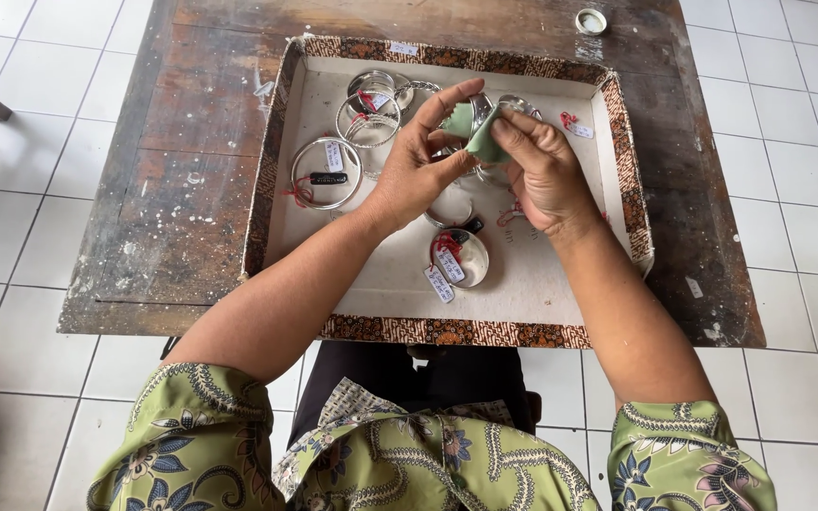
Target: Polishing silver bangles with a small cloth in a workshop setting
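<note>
- Head view: nearest me, a shiny round silver bangle with a red thread and paper tags [461, 257] lies in the shallow batik-edged tray [447, 331].
- Above the tray, my left hand [418, 161] and right hand [546, 170] pinch a pale green cloth [480, 137] between them.
- Beyond, more silver bangles [352, 142] lie in the tray on the worn wooden tabletop [201, 142].

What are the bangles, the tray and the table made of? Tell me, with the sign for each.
Bangles: likely polished silver-coloured metal, from their bright, mirror-like shine.
Tray: probably board or wood wrapped in brown patterned fabric or paper on the rim; its pale matte lining looks like felt or paper.
Table: worn dark wood, with visible grain, plank seams and pale paint spatters.
</note>
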